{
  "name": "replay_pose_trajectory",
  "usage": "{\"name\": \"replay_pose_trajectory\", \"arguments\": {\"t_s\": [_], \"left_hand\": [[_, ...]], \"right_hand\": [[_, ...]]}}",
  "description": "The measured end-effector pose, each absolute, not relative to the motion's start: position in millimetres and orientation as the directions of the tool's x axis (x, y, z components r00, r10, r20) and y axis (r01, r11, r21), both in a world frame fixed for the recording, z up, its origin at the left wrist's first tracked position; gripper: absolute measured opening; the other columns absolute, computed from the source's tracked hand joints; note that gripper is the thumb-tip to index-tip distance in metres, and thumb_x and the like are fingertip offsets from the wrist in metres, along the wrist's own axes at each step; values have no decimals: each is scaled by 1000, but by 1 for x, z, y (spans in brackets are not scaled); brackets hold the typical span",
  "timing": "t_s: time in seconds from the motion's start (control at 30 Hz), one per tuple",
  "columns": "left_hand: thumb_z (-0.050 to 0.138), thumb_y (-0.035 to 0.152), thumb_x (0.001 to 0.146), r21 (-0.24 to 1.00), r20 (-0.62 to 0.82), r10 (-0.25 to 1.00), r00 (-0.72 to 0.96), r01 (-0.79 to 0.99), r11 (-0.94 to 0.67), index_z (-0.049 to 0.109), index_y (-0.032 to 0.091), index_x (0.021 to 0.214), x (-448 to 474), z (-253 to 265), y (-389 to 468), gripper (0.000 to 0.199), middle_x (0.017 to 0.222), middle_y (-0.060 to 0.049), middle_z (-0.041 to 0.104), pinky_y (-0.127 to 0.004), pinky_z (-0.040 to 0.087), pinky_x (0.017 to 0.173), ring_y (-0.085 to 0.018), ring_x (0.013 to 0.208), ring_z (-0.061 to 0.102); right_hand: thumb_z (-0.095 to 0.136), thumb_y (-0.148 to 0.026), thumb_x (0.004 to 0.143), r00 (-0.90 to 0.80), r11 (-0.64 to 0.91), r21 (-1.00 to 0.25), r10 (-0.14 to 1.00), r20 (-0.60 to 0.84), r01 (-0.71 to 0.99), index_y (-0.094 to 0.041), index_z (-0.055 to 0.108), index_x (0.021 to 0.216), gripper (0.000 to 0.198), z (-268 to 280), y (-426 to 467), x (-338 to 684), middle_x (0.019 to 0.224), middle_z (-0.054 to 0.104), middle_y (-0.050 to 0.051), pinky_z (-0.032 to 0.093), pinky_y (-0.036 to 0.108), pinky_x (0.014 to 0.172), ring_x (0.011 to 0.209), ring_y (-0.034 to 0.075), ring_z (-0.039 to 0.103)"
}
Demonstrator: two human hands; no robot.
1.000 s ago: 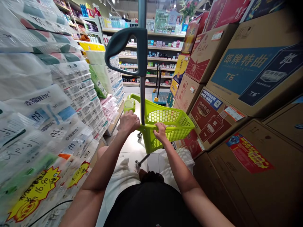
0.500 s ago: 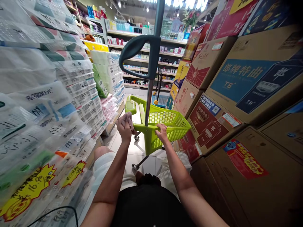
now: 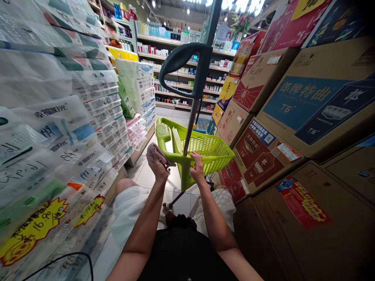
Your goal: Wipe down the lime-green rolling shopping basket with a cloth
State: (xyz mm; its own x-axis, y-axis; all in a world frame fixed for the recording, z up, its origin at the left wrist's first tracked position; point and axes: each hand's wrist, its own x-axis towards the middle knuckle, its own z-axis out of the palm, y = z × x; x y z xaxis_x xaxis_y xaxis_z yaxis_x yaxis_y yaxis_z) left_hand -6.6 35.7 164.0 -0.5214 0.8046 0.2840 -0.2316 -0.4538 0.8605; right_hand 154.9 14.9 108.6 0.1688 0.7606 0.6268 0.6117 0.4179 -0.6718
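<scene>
Forward, left hand (image 3: pixel 159 168) clutches a cloth (image 3: pixel 152 150); right hand (image 3: pixel 198 168), loosely spread, touches the basket (image 3: pixel 217 159).

A shop (price signs (image 3: pixel 38 226), stocked shelves (image 3: pixel 158 38))

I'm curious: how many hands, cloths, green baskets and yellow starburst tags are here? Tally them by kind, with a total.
Left hand and right hand: 2
Cloth: 1
Basket: 1
Tags: 2
Total: 6

Pale floor tiles (image 3: pixel 142 167) stretch before me | stocked shelves (image 3: pixel 159 39) span the store's far end | bright ceiling lights (image 3: pixel 252 5) glow overhead
</scene>
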Motion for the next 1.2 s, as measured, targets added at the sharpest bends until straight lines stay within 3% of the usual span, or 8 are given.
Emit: {"name": "replay_pose_trajectory", "arguments": {"t_s": [0.1,0.2,0.43,0.57,0.7,0.9,1.1,1.2], "left_hand": [[60,50,97,817,531,696,-484,74,-572,66,21,100,-19,173,20,30,102,-8,66,-39,57,93,-23,103,65],[68,41,92,653,750,634,-189,364,-664,70,22,94,-21,178,-2,20,104,-10,66,-45,53,101,-27,109,61],[64,32,89,746,530,834,-151,551,-374,75,20,100,-49,217,43,19,101,-11,61,-46,55,95,-30,99,65],[68,34,87,734,559,829,-31,483,-477,76,22,96,-47,218,42,17,100,-9,62,-43,55,98,-27,99,65],[64,35,93,782,589,808,-13,262,-565,74,21,107,-34,193,11,22,108,-9,64,-40,53,104,-24,107,66],[59,47,100,832,549,782,-296,101,-546,65,21,115,-17,168,15,31,119,-9,61,-36,50,109,-21,118,61],[45,61,104,895,362,846,-391,-109,-433,60,21,111,16,166,18,43,93,-4,61,-28,57,75,-17,88,64],[45,57,105,899,351,862,-365,-126,-419,61,22,113,19,164,6,40,92,-4,61,-30,57,77,-18,90,62]], "right_hand": [[49,-4,67,184,424,-707,771,610,566,-23,63,125,64,113,14,160,145,63,9,15,60,132,157,27,34],[48,-4,67,201,427,-720,769,608,547,-24,64,123,62,115,13,167,142,66,8,14,59,133,159,25,32],[44,-6,71,187,447,-671,733,654,592,-23,65,128,63,123,-1,180,137,67,9,25,55,132,148,24,49],[46,-13,80,272,458,-580,577,770,674,-22,58,141,63,134,-17,160,145,60,13,33,57,128,146,29,48],[45,-20,89,78,537,-454,581,810,711,-26,59,138,52,151,-27,135,135,66,10,26,58,130,139,29,56],[37,-24,94,165,567,-542,581,797,621,-25,68,111,35,159,-28,129,115,71,6,10,56,134,126,26,65],[36,-28,93,190,623,-550,549,814,557,-26,68,104,33,155,-33,138,108,71,5,8,55,134,119,26,68],[39,-29,92,173,615,-558,571,802,557,-27,68,107,33,154,-35,140,108,70,5,16,57,132,119,28,67]]}}
